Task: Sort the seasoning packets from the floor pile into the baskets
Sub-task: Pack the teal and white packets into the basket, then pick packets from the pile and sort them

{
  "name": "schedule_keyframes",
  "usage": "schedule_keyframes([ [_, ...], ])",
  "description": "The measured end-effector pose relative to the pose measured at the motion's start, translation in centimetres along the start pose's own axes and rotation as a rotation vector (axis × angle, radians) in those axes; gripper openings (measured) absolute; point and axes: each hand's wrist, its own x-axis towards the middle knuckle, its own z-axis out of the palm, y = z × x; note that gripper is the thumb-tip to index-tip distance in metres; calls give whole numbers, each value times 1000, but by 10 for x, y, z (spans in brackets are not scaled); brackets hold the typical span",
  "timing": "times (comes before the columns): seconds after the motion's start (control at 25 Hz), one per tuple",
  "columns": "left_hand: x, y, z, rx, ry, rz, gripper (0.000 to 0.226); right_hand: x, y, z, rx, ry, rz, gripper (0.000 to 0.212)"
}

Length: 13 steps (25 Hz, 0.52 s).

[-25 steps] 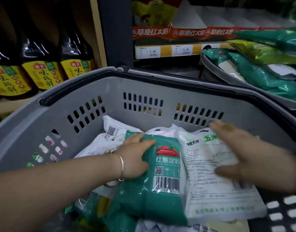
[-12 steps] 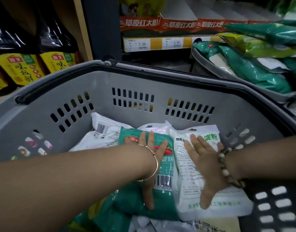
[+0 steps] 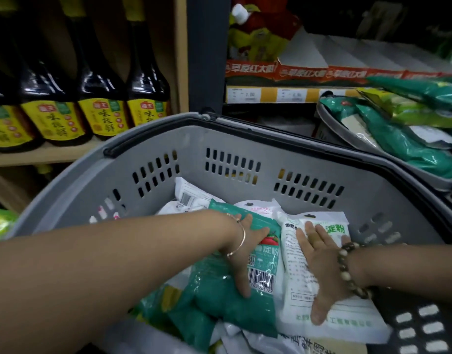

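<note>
A grey plastic shopping basket (image 3: 194, 149) with slotted walls fills most of the view, standing in front of store shelving. A second grey basket (image 3: 347, 139) sits just behind it to the right, heaped with green packets (image 3: 398, 146). On the wooden shelf (image 3: 41, 155) at left stand dark sauce bottles (image 3: 99, 80) with yellow labels. The price strip (image 3: 270, 94) to their right is too blurred to read.

Inside the near basket, a green starch packet (image 3: 260, 277) and a white starch packet (image 3: 293, 254) lie side by side, touching, on top of other packets. The left hand (image 3: 246, 249) presses flat on the green one, fingers spread and grasping nothing. The right hand (image 3: 322, 267) lies equally flat on the white one. A thin gold bangle (image 3: 241, 238) circles the left wrist and a bead bracelet (image 3: 347, 269) the right.
</note>
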Motion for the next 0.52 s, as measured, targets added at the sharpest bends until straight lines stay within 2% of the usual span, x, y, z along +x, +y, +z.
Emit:
schedule_keyframes([
  [0.04,-6,-6,-5,-39,28,1,121,-6,9,-9,22,-65,48,114],
  [0.08,-16,-11,-9,-71,63,-4,115,-16,12,-23,35,-114,49,91],
  [0.12,-27,-16,-14,-142,104,-27,110,-22,11,-34,70,-106,33,82],
  [0.16,-39,-24,-19,-191,171,-49,104,-22,9,-46,74,-63,-42,94],
  [0.2,-55,-33,-22,-231,269,-74,99,-25,2,-58,70,6,-105,108],
  [0.24,-71,-44,-26,-258,376,-102,94,-33,-9,-71,70,86,-127,107],
  [0.32,-110,-68,-23,-342,602,-161,85,-37,-33,-91,154,329,-203,88],
  [0.44,-174,-105,3,-494,902,-235,66,-55,-82,-128,325,657,-330,83],
  [0.52,-218,-131,32,-567,1010,-282,61,-74,-129,-145,369,804,-452,80],
])
